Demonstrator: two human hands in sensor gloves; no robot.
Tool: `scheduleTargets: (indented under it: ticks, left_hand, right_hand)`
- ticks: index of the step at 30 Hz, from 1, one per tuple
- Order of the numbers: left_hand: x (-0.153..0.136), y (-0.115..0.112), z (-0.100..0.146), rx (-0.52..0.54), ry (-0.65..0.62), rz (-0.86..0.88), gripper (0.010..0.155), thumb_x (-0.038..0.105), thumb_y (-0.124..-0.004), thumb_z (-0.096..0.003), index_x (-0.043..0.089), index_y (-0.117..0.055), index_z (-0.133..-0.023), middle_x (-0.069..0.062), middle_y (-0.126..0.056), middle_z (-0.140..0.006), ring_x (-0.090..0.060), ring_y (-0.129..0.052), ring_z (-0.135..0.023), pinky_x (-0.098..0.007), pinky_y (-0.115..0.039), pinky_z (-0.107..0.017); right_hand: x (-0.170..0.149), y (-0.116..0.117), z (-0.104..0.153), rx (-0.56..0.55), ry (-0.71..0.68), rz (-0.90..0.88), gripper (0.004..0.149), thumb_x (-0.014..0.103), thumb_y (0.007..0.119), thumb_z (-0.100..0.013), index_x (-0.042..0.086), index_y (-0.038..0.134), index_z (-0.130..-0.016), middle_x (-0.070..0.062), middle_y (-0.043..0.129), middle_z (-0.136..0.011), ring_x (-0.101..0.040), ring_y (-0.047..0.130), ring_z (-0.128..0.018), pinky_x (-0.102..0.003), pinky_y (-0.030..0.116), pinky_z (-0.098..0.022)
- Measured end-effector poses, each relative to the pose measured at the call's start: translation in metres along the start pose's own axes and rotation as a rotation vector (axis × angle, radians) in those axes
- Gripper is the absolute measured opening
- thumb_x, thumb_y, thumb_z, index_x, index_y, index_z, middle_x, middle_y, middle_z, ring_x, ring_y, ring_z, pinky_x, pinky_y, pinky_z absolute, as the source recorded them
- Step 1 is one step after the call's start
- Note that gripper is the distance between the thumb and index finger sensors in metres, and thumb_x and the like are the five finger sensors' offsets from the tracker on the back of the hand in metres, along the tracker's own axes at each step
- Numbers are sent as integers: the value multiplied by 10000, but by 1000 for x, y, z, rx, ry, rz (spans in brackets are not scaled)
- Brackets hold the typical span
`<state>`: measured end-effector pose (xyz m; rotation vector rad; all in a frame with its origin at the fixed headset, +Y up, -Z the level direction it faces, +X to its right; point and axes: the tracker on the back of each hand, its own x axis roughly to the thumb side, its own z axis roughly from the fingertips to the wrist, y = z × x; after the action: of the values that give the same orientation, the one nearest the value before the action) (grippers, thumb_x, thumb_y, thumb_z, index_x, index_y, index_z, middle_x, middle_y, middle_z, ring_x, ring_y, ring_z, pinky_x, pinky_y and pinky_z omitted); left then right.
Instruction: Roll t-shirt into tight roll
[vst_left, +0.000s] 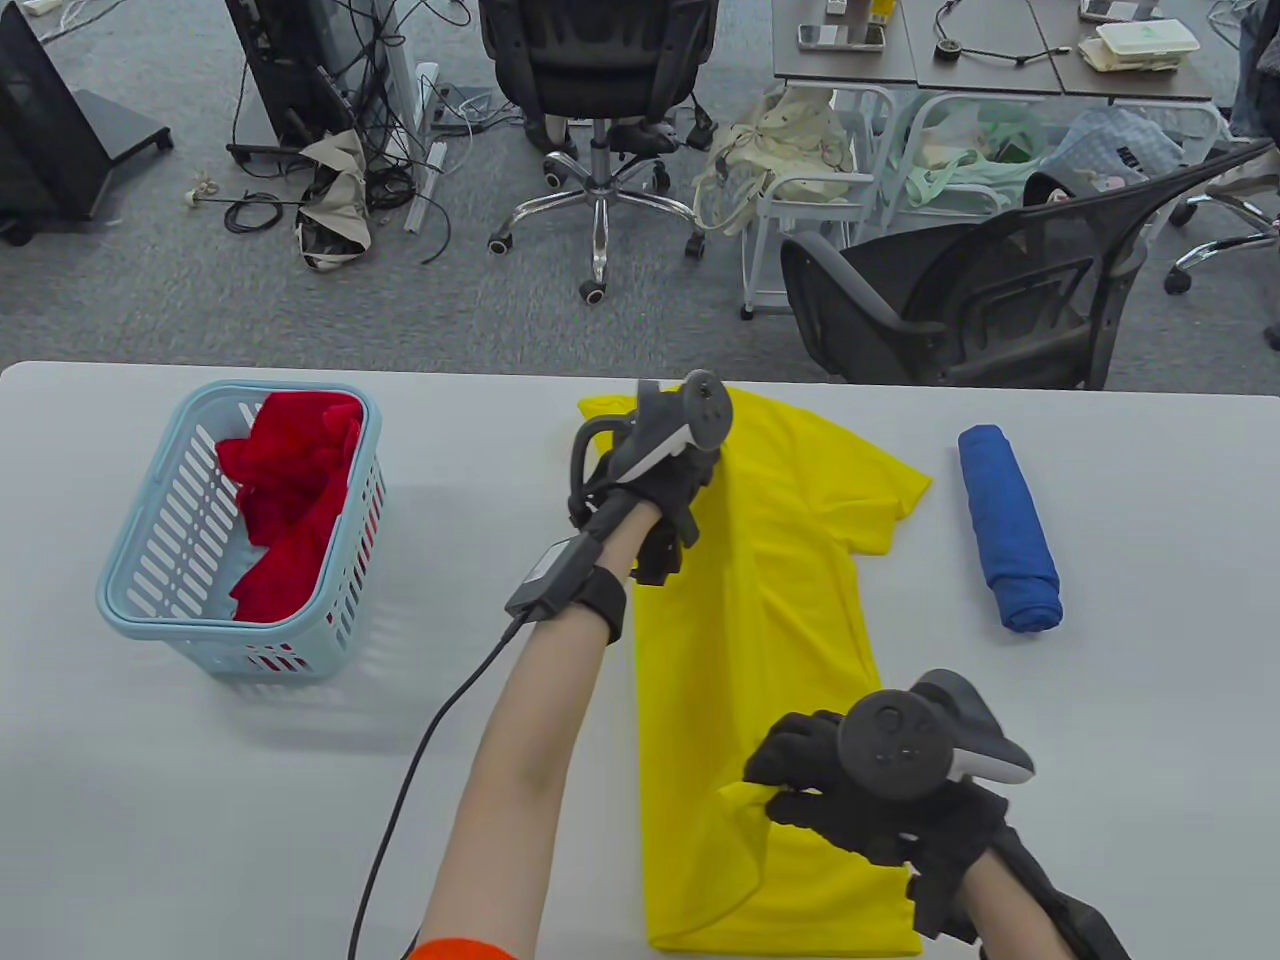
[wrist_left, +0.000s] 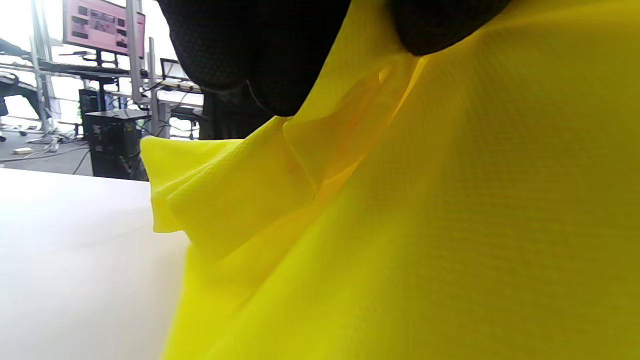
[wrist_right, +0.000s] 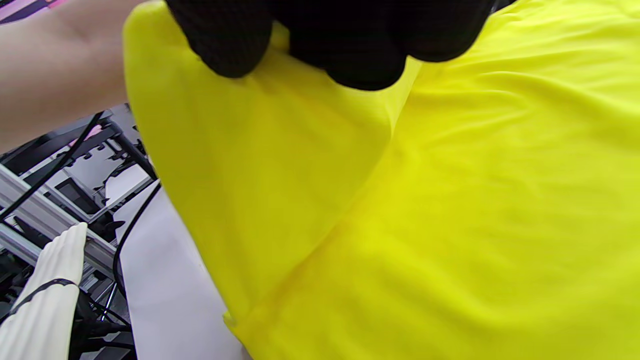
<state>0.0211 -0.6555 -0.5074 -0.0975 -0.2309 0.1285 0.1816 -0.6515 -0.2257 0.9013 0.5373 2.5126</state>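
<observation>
Yellow t-shirt (vst_left: 770, 640) lies lengthwise mid-table, running from far edge to near edge, left hand (vst_left: 650, 480) pinching a raised fold at its far left corner, right hand (vst_left: 880, 790) pinching the folded-over edge near the near end.

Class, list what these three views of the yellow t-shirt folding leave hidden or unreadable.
- Yellow t-shirt: hem cut off by the table view's bottom edge.
- Its left sleeve: covered by the left hand.
- Right hand: its grip is hidden under the tracker.
- Red cloth in the basket: type unreadable.
</observation>
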Motion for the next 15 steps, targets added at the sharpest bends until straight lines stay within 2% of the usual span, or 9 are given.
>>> scheduleTargets:
  ticks: [3,5,7,10,12,15]
  left_hand:
    - [48,-19,-9,-3,-39,-75,457,416,-599,-573,310,-577,-1017,-14,-730,-1060,-243,-836,-919,-495,-732,-731]
    - [72,-36,-11,-60,-71,-136,582,420,-602,-569,310,-459,-1123,-54,-651,-1153,-276,-805,-976,-509,-718,-737]
    - [90,-53,-5,-70,-121,-264,648,439,-588,-569,308,-346,-1156,-83,-553,-1219,-296,-764,-1021,-521,-696,-751]
    - [91,-64,7,-75,-176,-429,679,465,-545,-567,253,-312,-1168,-111,-491,-1243,-318,-736,-1048,-532,-683,-760]
    - [79,-70,20,-133,-206,-514,697,499,-512,-566,230,-304,-1175,-121,-476,-1249,-331,-718,-1063,-541,-671,-765]
    - [50,-79,49,-262,-231,-505,696,526,-471,-565,219,-351,-1178,-141,-490,-1246,-364,-685,-1081,-559,-652,-768]
  right_hand:
    - [-29,5,23,57,159,18,372,365,800,-566,278,803,-928,-86,758,-1017,-286,867,-814,-537,697,-637]
    - [-47,11,32,83,265,13,465,423,808,-551,257,808,-985,-115,767,-1056,-320,874,-843,-553,698,-636]
    - [-65,16,39,62,380,-11,516,423,769,-577,222,744,-1052,-145,728,-1084,-346,849,-864,-563,677,-643]
    - [-80,20,40,38,458,-39,530,409,733,-602,202,682,-1087,-171,671,-1113,-374,805,-895,-573,646,-657]
    - [-87,23,33,30,468,-77,544,407,722,-611,188,652,-1104,-177,637,-1131,-386,775,-924,-579,630,-665]
    - [-90,26,14,21,487,-95,558,397,712,-620,181,613,-1124,-195,578,-1160,-415,717,-972,-592,599,-679]
